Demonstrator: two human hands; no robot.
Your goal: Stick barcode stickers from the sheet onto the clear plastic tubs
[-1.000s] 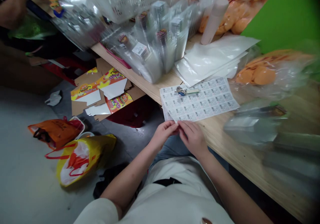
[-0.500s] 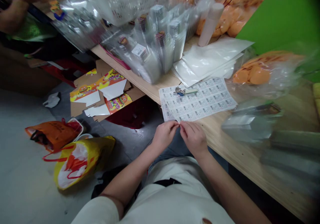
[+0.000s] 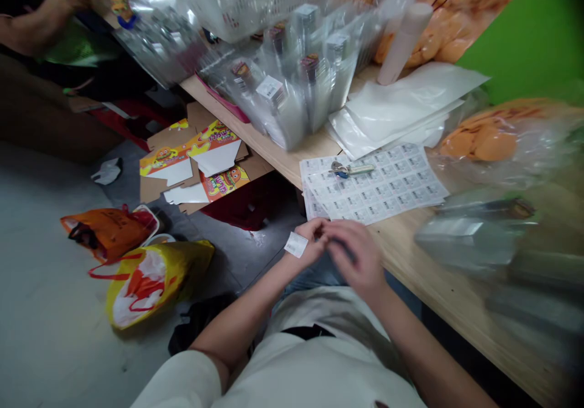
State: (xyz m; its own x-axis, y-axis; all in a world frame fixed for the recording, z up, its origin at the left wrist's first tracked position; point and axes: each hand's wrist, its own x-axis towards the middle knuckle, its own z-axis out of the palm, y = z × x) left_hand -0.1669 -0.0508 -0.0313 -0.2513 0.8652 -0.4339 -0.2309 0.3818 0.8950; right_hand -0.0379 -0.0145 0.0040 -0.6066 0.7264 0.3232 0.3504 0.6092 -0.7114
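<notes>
My left hand and my right hand are close together just in front of the wooden table's edge. A small white label lies across my left wrist. My right hand is blurred and overlaps the fingers of my left, so anything between them is hidden. A little beyond my fingertips lies a sheet of small printed labels, with a bunch of keys resting on it. Neither hand touches the sheet.
Plastic-wrapped packs, white sheets, a white basket and orange-filled bags crowd the table. A co-worker's hand is at upper left. Printed cardboard and carrier bags lie on the floor left.
The white label now shows on my left wrist. My hands no longer meet at the fingertips, and my right hand has moved over my left fingers. The view has shifted slightly.
</notes>
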